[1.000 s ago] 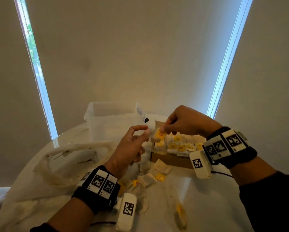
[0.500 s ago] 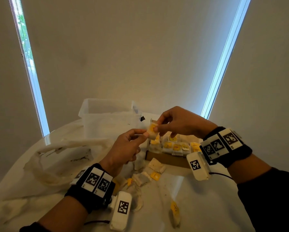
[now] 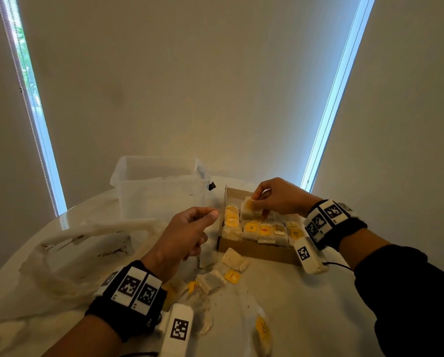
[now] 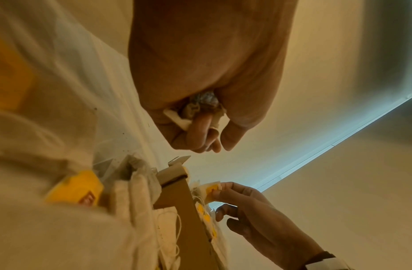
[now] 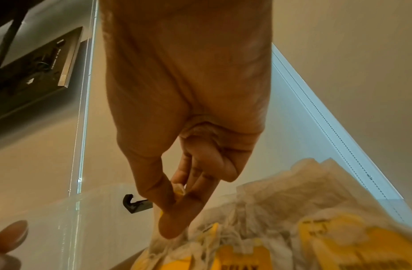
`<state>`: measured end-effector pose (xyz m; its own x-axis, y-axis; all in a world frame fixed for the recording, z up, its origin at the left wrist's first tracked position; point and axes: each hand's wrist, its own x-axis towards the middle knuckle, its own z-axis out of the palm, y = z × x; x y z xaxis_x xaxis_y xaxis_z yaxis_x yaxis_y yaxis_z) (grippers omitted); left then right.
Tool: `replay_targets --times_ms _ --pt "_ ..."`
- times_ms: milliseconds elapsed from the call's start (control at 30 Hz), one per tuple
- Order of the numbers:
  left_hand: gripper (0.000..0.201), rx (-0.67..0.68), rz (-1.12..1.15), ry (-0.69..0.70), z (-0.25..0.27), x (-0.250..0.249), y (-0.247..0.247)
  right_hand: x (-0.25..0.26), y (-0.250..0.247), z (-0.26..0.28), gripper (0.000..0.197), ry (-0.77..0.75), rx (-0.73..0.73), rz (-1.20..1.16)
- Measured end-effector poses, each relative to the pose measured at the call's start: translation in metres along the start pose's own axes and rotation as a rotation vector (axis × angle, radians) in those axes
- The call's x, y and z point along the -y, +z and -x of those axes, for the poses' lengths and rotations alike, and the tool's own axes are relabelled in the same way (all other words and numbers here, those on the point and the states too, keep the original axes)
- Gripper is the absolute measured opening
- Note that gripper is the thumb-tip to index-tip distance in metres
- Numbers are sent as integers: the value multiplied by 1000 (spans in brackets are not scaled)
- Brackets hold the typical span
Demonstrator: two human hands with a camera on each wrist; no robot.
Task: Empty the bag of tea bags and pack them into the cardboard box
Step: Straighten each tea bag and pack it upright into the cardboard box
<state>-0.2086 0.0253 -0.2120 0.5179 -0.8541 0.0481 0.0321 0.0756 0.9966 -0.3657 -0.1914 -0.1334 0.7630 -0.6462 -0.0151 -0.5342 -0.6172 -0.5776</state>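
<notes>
Tea bag (image 3: 248, 207): pinched upright in my right hand (image 3: 277, 198), hanging just above the cardboard box (image 3: 257, 249), back row.
Left hand (image 3: 187, 234): curled around crumpled scrap, beside box.
Move: straight down, I reckon.

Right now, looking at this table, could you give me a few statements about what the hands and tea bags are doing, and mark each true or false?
1. The right hand pinches a tea bag over the cardboard box. True.
2. The cardboard box is empty. False: rows of tea bags already fill it.
3. Loose tea bags lie on the table in front of the box. True.
4. The left hand rests flat on the table. False: it is raised, with fingers curled.
5. The clear plastic tub stands on the box's right. False: it stands on its left.
</notes>
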Motion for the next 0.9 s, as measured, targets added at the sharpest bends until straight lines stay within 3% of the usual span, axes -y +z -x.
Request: replay_targets --times_ms 333,667,900 --pt "25 -5 -1 -15 2 -3 1 7 -4 -6 20 19 127 111" --pt "26 -9 3 -27 6 -7 1 0 1 -17 23 104 105 131" --pt "25 -7 -13 -30 6 -6 1 -8 9 -18 28 28 -10 164"
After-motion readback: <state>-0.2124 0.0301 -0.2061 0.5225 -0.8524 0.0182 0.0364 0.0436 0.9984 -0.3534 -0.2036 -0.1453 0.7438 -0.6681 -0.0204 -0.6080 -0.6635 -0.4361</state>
